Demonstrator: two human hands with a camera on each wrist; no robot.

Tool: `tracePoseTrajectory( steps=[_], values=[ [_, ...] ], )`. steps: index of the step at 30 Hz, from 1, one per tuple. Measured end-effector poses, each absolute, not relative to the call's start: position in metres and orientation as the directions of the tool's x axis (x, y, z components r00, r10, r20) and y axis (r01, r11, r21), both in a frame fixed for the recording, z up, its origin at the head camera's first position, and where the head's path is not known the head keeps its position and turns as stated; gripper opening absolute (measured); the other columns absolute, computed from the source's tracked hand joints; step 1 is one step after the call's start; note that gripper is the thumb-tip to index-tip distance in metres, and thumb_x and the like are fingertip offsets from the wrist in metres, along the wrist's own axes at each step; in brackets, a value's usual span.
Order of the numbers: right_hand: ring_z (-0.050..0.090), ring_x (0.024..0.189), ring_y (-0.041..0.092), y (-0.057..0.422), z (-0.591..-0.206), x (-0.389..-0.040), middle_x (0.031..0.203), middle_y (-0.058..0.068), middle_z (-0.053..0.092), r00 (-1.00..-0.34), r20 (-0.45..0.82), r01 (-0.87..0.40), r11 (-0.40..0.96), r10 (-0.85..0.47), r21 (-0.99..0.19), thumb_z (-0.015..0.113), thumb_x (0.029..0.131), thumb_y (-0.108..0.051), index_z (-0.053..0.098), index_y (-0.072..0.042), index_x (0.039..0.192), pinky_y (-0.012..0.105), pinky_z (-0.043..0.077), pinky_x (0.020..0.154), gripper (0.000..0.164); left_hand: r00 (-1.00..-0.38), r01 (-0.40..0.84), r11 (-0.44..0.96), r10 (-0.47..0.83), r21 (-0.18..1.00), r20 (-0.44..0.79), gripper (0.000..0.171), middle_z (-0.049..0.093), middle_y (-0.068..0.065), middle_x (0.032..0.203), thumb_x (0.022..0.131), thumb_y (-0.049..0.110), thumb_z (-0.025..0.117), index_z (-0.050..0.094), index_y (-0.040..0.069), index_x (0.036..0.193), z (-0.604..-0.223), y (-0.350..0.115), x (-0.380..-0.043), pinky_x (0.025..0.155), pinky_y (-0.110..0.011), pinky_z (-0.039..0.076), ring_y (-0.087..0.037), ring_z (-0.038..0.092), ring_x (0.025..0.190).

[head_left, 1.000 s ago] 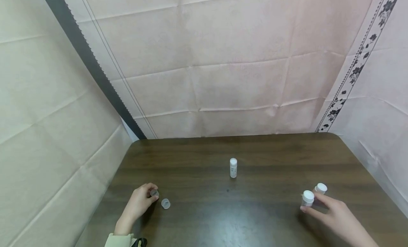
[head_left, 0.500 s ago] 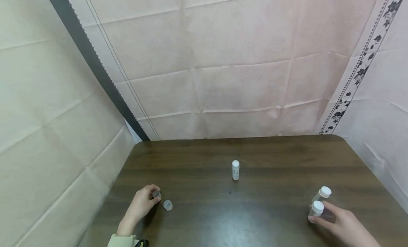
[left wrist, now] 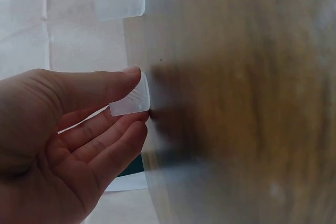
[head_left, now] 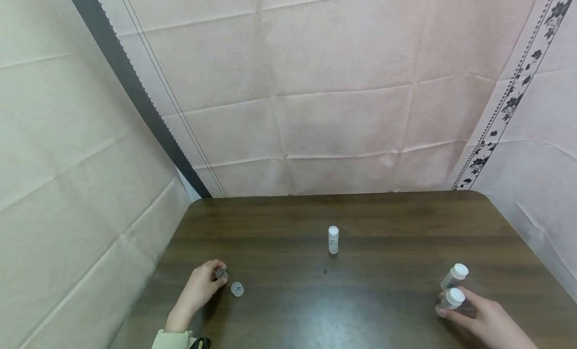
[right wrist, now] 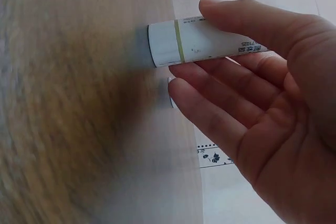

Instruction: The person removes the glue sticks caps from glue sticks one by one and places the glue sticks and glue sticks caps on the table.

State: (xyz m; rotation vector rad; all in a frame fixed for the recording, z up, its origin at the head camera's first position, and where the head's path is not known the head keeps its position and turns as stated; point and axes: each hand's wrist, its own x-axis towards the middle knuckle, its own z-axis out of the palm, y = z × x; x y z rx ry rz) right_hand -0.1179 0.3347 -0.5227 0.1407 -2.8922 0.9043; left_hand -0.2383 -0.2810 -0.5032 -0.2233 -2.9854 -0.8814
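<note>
At the left of the table, my left hand [head_left: 198, 289] pinches a small translucent plastic cup [left wrist: 134, 103] between thumb and fingers, low over the tabletop. A second cup of the same kind [head_left: 237, 289] stands just right of it. On the right side, my right hand [head_left: 489, 316] grips a small white-capped bottle [right wrist: 210, 40] with a printed label and a green line near its base. Whether that base touches the table I cannot tell. Another white-capped bottle [head_left: 456, 275] stands right behind it, partly hidden in the right wrist view.
A third, slim white-capped bottle [head_left: 333, 240] stands upright near the middle of the dark wooden table [head_left: 288, 214]. Pale cloth [head_left: 333, 118] hangs behind the table and along both sides. A small dark spot [head_left: 325, 272] marks the tabletop.
My right hand has brought its bottle slightly right and nearer to me, beside the second bottle, and the bottle now leans a little. The left hand holds its place; the whole view has shifted slightly.
</note>
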Motion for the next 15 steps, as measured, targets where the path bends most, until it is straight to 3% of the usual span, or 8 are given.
tracePoseTrajectory(
  steps=[12, 15],
  values=[
    [0.061, 0.089, -0.006, 0.3313, -0.5263, -0.1186, 0.105, 0.007, 0.074, -0.993, 0.11, -0.101, 0.812, -0.046, -0.575, 0.084, 0.084, -0.028, 0.07, -0.011, 0.113, 0.024, 0.052, 0.07, 0.037, -0.988, 0.151, 0.831, 0.144, 0.536, 0.055, 0.026, 0.067, -0.002, 0.091, 0.082, -0.003, 0.079, 0.067, 0.006, 0.104, -0.5022, -0.2813, -0.2379, 0.068, -0.037, 0.048, -0.017, 0.055, 0.075],
    [0.064, 0.093, 0.001, 0.3317, -0.5256, -0.1194, 0.112, 0.011, 0.072, -0.996, 0.077, -0.085, 0.816, -0.049, -0.572, 0.082, 0.085, -0.031, 0.069, -0.011, 0.117, 0.032, 0.055, 0.073, 0.04, -0.988, 0.148, 0.834, 0.143, 0.532, 0.052, 0.027, 0.067, -0.004, 0.094, 0.082, -0.002, 0.079, 0.067, 0.006, 0.105, -0.5016, -0.2807, -0.2384, 0.069, -0.039, 0.048, -0.019, 0.055, 0.076]
  ],
)
